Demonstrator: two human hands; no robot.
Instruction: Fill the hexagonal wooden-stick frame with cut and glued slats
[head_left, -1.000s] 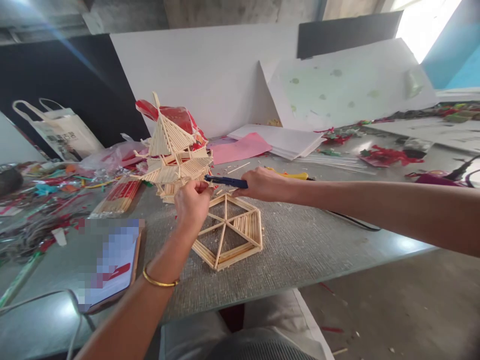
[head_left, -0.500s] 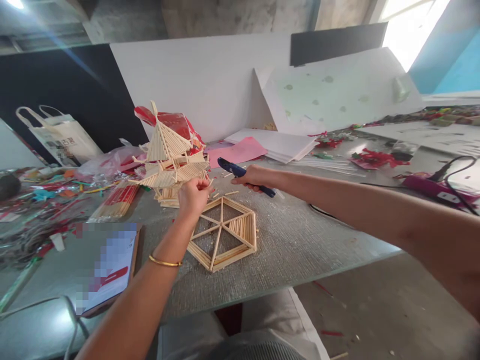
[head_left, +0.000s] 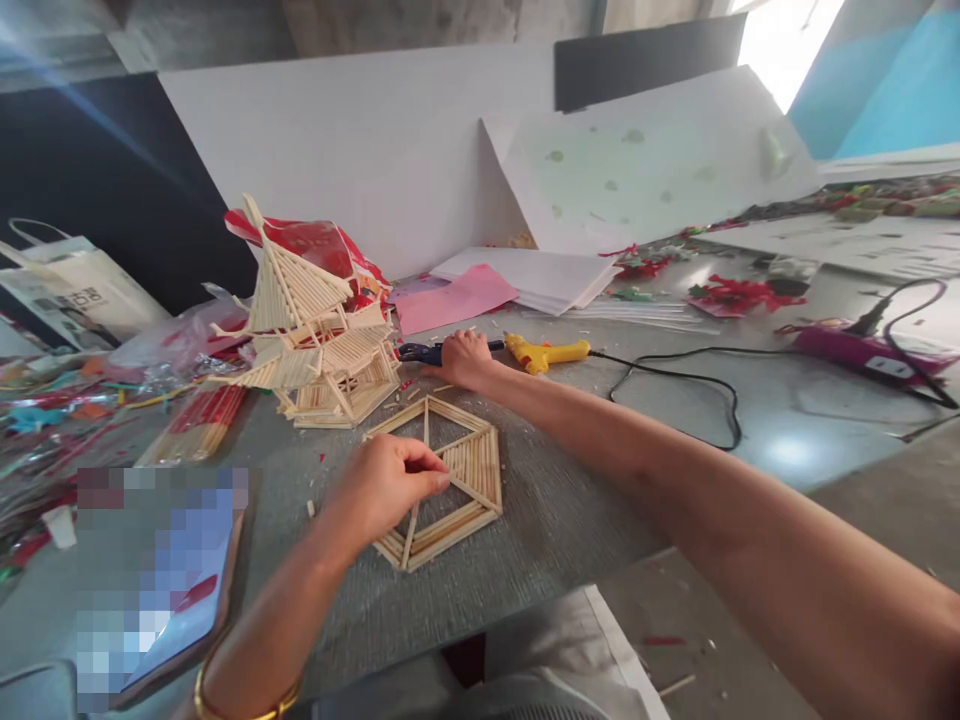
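A gold bangle (head_left: pixel 199 688) circles the person's left wrist, to the left of the hexagonal stick frame (head_left: pixel 474 465) and nearer the wearer. The device (head_left: pixel 176 590) with a pixelated screen lies left of the frame. The hexagonal stick frame itself lies flat on the counter (head_left: pixel 555 520), its spokes meeting in the middle and its right-hand section filled with close-set sticks. Directly over the frame is the left hand (head_left: pixel 394 485), thumb and fingertips pinched together; whether a small piece sits between them cannot be told.

Just beyond the frame, the right hand (head_left: pixel 469 358) lies over a dark blue hand tool (head_left: pixel 421 354), whose head points left; how firmly the fingers close on it cannot be told. The two hands are apart from each other. A yellow glue gun (head_left: pixel 551 353) lies beyond the frame to the right, near the right hand.

Beyond the frame to the left stands a tiered stick pagoda (head_left: pixel 322 350) with a pointed roof, and left of it lies a red-wrapped bundle of sticks (head_left: pixel 196 425). Farther beyond the frame are a pink sheet (head_left: pixel 469 295) and white sheets (head_left: pixel 540 280), backed by a tall white board (head_left: pixel 360 150).
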